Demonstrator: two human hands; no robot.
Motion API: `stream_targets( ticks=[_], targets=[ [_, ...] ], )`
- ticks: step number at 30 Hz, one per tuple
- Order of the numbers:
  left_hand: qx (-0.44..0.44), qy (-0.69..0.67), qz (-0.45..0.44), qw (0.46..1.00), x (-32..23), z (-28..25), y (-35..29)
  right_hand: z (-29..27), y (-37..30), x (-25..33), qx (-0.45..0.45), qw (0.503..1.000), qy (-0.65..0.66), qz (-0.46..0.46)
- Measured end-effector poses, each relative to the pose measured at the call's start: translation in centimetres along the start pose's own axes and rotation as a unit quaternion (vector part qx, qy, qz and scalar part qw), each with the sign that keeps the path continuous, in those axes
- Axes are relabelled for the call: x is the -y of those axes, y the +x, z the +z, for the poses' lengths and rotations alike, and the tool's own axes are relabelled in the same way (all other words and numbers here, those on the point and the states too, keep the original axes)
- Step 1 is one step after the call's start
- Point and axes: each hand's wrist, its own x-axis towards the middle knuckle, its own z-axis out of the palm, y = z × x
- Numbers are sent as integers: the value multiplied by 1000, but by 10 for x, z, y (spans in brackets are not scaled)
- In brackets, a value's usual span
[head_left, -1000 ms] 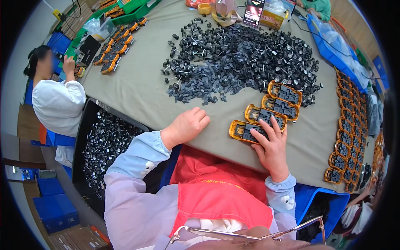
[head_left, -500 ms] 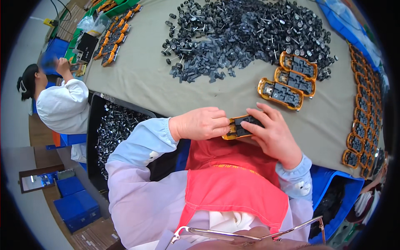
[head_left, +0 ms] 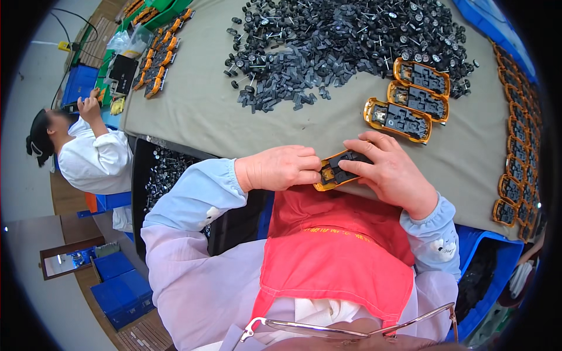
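An orange toy-car shell with a dark grey insert [head_left: 335, 170] is held between both hands at the near edge of the table, just above a red apron. My left hand [head_left: 280, 168] pinches its left end with fingers closed. My right hand [head_left: 387, 169] wraps over its right end and top. Three more orange shells with grey inserts [head_left: 399, 119] lie in a row on the beige table cover [head_left: 199, 111], just beyond my right hand.
A large heap of small black wheels and axles [head_left: 345, 41] covers the far middle of the table. Rows of orange shells [head_left: 518, 158] line the right edge and far left [head_left: 157, 67]. A black bin of wheels [head_left: 164, 175] sits at my left. Another person in white [head_left: 93, 155] works at the left.
I lifted one orange shell off the table and drew it toward my body. My left hand, free a second ago, now grips its left end; three shells stay on the table.
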Motion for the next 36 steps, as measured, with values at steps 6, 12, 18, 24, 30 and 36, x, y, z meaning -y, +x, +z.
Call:
stream_targets(
  ticks=[6, 12, 18, 24, 30, 36],
  targets=[
    [11, 86, 25, 996, -15, 5, -2, 1, -5, -1, -9, 1000, 13, -15],
    [-71, 155, 15, 985, -2, 8, -9, -26, 3, -7, -39, 996, 75, 35],
    [-254, 148, -78, 952, 16, -6, -31, -46, 48, -88, -166, 973, -100, 124],
    [-394, 187, -288, 853, 80, -54, -40, -26, 81, -128, -66, 940, -265, 205],
    [-256, 235, -442, 827, 105, -66, -24, -60, 81, -152, -274, 853, 240, 375],
    [-136, 293, -544, 774, 128, -53, -6, -60, 62, -179, -387, 592, 613, 352]
  ],
)
